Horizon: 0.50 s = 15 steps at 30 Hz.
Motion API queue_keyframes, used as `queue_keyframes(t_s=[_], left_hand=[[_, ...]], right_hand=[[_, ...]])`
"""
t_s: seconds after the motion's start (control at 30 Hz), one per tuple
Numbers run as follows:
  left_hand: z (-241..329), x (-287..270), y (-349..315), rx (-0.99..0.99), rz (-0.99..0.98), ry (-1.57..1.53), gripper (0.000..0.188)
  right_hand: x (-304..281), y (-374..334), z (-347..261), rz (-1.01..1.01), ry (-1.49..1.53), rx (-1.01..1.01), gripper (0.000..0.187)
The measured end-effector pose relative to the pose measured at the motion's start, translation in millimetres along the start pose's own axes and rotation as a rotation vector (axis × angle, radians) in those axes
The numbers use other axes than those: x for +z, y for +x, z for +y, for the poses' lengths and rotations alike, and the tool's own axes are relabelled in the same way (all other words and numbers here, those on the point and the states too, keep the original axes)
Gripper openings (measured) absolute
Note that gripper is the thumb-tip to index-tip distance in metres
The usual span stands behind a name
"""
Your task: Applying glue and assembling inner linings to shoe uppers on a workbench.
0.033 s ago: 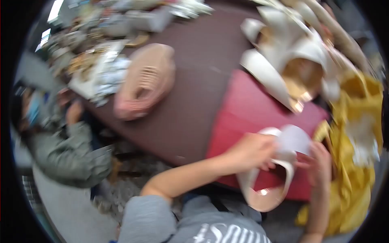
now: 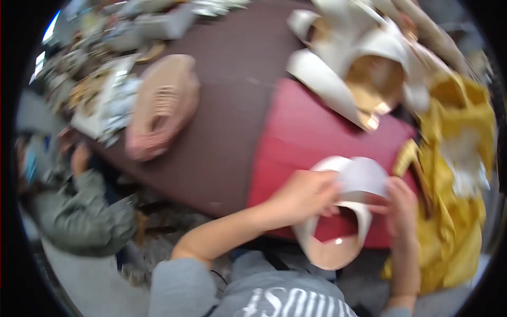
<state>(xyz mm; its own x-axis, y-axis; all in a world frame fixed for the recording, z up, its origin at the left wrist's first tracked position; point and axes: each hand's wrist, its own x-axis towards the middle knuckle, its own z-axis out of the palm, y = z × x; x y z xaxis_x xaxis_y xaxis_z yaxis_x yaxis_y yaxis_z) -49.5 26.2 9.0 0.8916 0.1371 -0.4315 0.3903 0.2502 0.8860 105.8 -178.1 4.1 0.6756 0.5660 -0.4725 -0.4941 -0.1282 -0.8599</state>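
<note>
A pale cream shoe upper (image 2: 330,253) with a wide opening lies over the near edge of the red mat (image 2: 317,124). At its far end is a thin, whitish, curved stiffener piece (image 2: 364,177). My left hand (image 2: 309,195) is closed at the left edge of that piece, where it meets the upper. With fingers bent, my right hand (image 2: 401,206) grips the opposite edge of the stiffener piece. Blur hides the exact fingertip contact. A hammer-like tool with a yellowish head (image 2: 405,157) and brown handle lies just beyond my right hand.
Several white uppers (image 2: 327,87) with tan linings are heaped beyond the mat. A yellow bag (image 2: 459,127) hangs at the right. A pinkish bundle of stacked pieces (image 2: 168,100) lies on the brown table (image 2: 227,100). At the left sits another person in a green sleeve (image 2: 84,216).
The whole scene sits farther left and slightly higher in the picture, as the head view has turned. Both hands keep their hold on the stiffener piece and upper.
</note>
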Motion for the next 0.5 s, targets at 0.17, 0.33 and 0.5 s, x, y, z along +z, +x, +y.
queue_keyframes(t_s=[0.17,0.33,0.5], left_hand=[[18,1,-2,0.065,0.056,0.314,0.023],[42,-6,1,0.101,0.13,0.14,0.019],[13,11,-6,0.043,0.347,0.41,0.012]], right_hand=[[31,-40,12,0.234,-0.093,-0.065,0.01],[52,-28,-8,0.287,-0.244,-0.074,0.004],[35,-33,38,0.288,-0.621,-0.4,0.006]])
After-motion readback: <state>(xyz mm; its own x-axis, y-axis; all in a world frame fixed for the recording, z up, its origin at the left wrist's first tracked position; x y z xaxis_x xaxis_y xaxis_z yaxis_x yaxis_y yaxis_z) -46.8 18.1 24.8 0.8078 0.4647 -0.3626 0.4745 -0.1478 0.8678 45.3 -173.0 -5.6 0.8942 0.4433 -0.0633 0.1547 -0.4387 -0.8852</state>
